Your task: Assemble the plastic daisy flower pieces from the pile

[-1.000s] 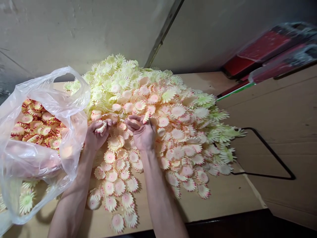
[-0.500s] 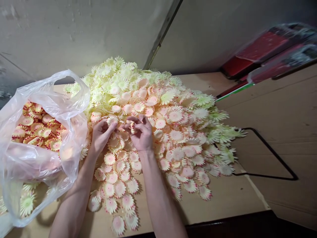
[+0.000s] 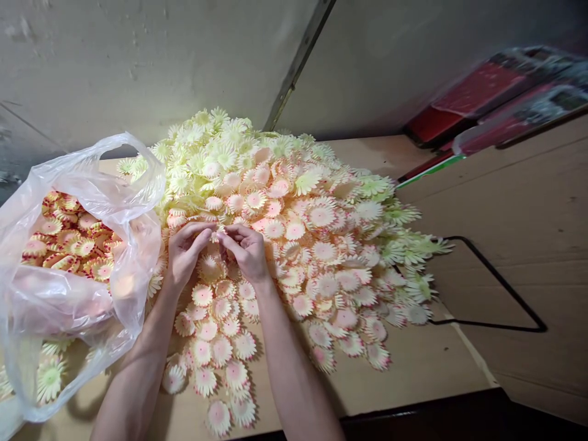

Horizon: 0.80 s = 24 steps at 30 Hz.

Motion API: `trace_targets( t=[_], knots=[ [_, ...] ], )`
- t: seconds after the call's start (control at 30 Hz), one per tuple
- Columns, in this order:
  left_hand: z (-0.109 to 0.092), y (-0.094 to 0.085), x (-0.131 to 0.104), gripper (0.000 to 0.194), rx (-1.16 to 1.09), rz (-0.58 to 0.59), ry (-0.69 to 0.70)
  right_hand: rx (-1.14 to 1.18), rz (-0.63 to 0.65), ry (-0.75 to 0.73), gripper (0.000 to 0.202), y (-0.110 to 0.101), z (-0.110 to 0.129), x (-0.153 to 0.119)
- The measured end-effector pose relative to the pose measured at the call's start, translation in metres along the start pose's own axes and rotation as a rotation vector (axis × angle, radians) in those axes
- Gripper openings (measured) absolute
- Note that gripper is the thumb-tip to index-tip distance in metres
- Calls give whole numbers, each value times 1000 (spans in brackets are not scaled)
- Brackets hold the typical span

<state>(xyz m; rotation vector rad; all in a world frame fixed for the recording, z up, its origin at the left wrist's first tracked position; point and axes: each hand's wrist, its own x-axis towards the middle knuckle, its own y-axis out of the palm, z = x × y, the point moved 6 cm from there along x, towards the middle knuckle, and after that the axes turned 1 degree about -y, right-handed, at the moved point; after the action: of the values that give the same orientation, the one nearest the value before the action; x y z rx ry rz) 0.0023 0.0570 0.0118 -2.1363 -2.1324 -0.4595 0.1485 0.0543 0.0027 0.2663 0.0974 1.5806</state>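
Observation:
My left hand [image 3: 184,252] and my right hand [image 3: 250,252] meet over a heap of artificial flower heads [image 3: 324,251]. Between their fingertips is a small pale flower head [image 3: 217,234], pinched from both sides and mostly covered by the fingers. The heap's flower heads are flat and frilled, cream with pink centres and pink-tipped petals. Left of my left hand stands a translucent plastic bag [image 3: 138,269]. Inside it lie yellowish flower heads with red edges [image 3: 76,236].
Yellow-green flower heads [image 3: 215,147] are piled at the back against a grey wall [image 3: 151,67]. A cardboard sheet [image 3: 496,263] with a black wire handle [image 3: 500,288] stands at the right. Red wrapped packages [image 3: 482,89] lie behind it. The wooden table [image 3: 404,367] ends at the front.
My right hand has moved left to meet my left hand, and its spread fingers have closed. The flower head that my left hand held is now between both hands.

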Motion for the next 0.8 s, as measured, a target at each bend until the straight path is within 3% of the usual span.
trace_targets(
  t=[0.1, 0.23, 0.8],
  knots=[
    [7, -1, 1, 28, -29, -67, -86, 17, 37, 21, 22, 1, -2, 1],
    [8, -4, 2, 39, -42, -129, -84, 59, 42, 34, 23, -1, -4, 1],
    [12, -3, 0, 30, -6, -83, -148, -31, 2, -14, 28, -2, 3, 0]
  ],
)
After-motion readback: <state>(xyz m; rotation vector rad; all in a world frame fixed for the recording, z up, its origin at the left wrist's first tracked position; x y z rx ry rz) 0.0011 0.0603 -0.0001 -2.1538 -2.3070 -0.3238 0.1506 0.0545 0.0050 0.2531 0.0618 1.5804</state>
